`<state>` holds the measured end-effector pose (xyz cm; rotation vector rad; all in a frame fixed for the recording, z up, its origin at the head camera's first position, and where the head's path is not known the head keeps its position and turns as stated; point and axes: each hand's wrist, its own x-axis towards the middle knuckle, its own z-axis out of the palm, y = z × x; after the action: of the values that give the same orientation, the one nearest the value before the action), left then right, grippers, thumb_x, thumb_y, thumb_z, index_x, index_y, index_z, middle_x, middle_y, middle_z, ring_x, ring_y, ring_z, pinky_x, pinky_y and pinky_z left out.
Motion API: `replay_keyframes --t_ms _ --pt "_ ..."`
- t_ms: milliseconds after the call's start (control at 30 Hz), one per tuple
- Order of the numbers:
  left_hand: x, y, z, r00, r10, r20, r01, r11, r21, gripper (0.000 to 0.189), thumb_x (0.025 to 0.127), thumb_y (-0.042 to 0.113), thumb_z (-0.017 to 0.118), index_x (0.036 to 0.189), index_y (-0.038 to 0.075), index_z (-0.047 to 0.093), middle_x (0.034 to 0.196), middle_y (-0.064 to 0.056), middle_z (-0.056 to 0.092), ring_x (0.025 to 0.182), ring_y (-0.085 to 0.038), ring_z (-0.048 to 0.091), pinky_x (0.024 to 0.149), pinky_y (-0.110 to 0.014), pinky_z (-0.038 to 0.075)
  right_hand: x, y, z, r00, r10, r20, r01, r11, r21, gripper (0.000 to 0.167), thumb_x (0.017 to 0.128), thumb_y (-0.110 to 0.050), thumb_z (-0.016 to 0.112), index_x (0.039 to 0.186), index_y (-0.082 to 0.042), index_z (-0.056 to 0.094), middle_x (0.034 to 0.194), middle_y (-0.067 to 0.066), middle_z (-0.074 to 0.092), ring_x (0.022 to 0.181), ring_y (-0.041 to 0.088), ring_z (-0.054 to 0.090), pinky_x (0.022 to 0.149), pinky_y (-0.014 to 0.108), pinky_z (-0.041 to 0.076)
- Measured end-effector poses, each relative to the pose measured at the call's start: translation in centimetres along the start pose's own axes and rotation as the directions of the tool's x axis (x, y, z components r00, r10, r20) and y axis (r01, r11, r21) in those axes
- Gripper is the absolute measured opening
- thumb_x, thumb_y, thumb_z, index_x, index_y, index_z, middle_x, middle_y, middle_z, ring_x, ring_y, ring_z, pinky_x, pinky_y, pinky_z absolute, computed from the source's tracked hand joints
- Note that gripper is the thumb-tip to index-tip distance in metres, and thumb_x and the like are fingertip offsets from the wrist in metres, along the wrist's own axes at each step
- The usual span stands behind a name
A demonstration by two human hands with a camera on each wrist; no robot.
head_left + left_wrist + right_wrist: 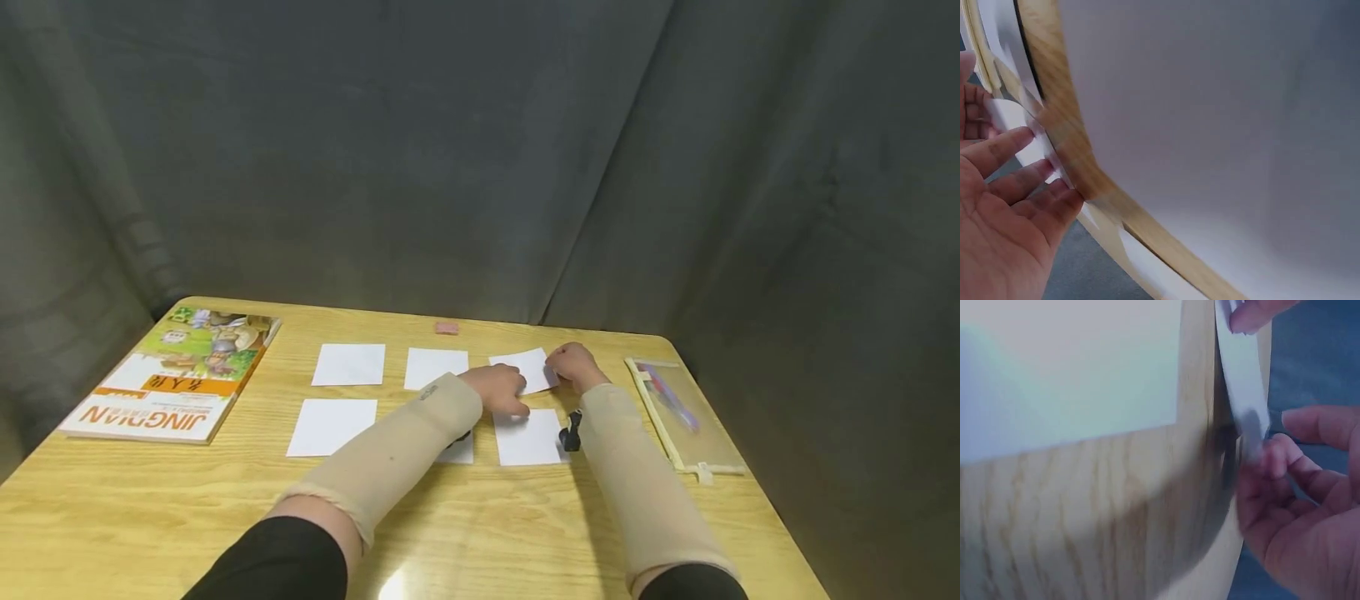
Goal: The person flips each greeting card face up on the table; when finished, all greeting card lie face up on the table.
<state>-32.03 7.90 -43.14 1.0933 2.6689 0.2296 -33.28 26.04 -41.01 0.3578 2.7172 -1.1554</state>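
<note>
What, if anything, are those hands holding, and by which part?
The left hand touches the near left part of the back-right square white paper sheet, and the right hand touches its right edge. Whether either grips it, I can't tell.

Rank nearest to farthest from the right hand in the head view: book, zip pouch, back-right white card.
From the right hand:
1. Back-right white card: directly at the hand, on its left side.
2. Zip pouch: just to its right.
3. Book: at the far left.

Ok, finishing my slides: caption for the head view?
Left hand and right hand meet at one of six white papers.
</note>
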Motion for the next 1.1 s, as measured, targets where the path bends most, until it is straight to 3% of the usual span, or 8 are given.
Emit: replay_keyframes --t_ms 200,333,467,633,733,867,1000,1100 --pt "-0.2 -0.2 0.2 1.000 0.014 -0.028 -0.015 0.999 -0.039 0.044 0.095 0.031 0.063 0.130 0.004 0.066 0.136 -0.009 0.063 0.125 -0.023 0.060 0.107 -0.032 0.046 0.2 1.1 -0.6 0.998 -0.013 0.058 0.004 0.988 0.156 0.020 0.096 -0.002 0.056 0.076 -0.005 0.058 0.063 -0.001 0.047 0.054 0.011 0.042 0.052 0.023 0.038" --pt "-0.4 -0.3 0.3 0.997 0.021 -0.079 -0.022 1.000 -0.020 0.034 0.095 0.025 0.063 0.121 0.003 0.067 0.131 -0.010 0.064 0.119 -0.024 0.063 0.103 -0.034 0.050 0.0 1.7 -1.1 0.988 -0.002 0.156 -0.041 0.962 0.271 0.010 0.099 0.000 0.058 0.097 0.007 0.065 0.074 0.002 0.057 0.063 0.010 0.051 0.059 0.020 0.047" --pt "-0.8 -0.9 0.1 0.995 0.027 -0.100 -0.026 1.000 0.018 0.046 0.096 0.028 0.065 0.135 0.003 0.062 0.141 -0.011 0.059 0.128 -0.025 0.058 0.108 -0.035 0.047 -0.4 1.8 -1.9 0.974 -0.027 0.224 -0.059 0.929 0.366 0.021 0.103 -0.001 0.054 0.117 0.013 0.059 0.080 0.003 0.059 0.069 0.008 0.054 0.064 0.019 0.051" --pt "-1.8 -2.1 -0.9 0.987 0.081 -0.140 -0.067 0.993 0.098 0.043 0.094 0.020 0.070 0.135 0.010 0.062 0.135 -0.007 0.062 0.119 -0.022 0.062 0.100 -0.035 0.052 -0.9 1.9 -3.7 0.972 -0.079 0.222 -0.040 0.872 0.487 0.018 0.106 -0.002 0.050 0.117 0.009 0.058 0.080 0.000 0.058 0.069 0.006 0.054 0.064 0.018 0.050" --pt "-2.4 -2.6 -1.4 0.970 0.135 -0.204 -0.101 0.981 0.167 0.028 0.096 0.006 0.066 0.124 0.011 0.067 0.122 -0.006 0.066 0.107 -0.020 0.065 0.091 -0.034 0.055 -1.1 2.1 -4.5 0.969 -0.087 0.230 -0.057 0.830 0.554 0.013 0.107 -0.001 0.049 0.110 0.004 0.061 0.081 -0.001 0.060 0.069 0.006 0.056 0.063 0.018 0.050" --pt "-2.7 -3.0 -1.6 0.927 0.169 -0.334 -0.115 0.978 0.176 0.019 0.099 -0.003 0.062 0.112 0.009 0.071 0.112 -0.006 0.069 0.102 -0.019 0.068 0.088 -0.030 0.056 -1.3 2.2 -4.8 0.959 -0.090 0.269 -0.091 0.801 0.591 0.012 0.106 0.000 0.051 0.105 0.000 0.062 0.081 -0.001 0.063 0.070 0.007 0.058 0.064 0.019 0.052" --pt "-3.0 -3.1 -1.8 0.885 0.151 -0.441 -0.141 0.988 0.055 0.012 0.101 -0.002 0.062 0.105 0.005 0.071 0.106 -0.007 0.071 0.099 -0.020 0.069 0.085 -0.028 0.056 -1.5 2.2 -4.9 0.954 -0.116 0.277 -0.085 0.779 0.622 0.009 0.106 0.000 0.052 0.105 -0.002 0.061 0.083 -0.001 0.063 0.073 0.008 0.059 0.068 0.020 0.054" --pt "-3.1 -3.1 -2.0 0.871 0.087 -0.483 -0.144 0.986 -0.081 0.013 0.104 0.001 0.059 0.106 0.002 0.072 0.104 -0.008 0.071 0.097 -0.021 0.068 0.084 -0.030 0.056 -1.5 2.0 -5.1 0.954 -0.122 0.272 -0.100 0.730 0.677 0.016 0.105 0.001 0.052 0.096 -0.004 0.064 0.081 0.000 0.064 0.072 0.009 0.061 0.068 0.019 0.055"
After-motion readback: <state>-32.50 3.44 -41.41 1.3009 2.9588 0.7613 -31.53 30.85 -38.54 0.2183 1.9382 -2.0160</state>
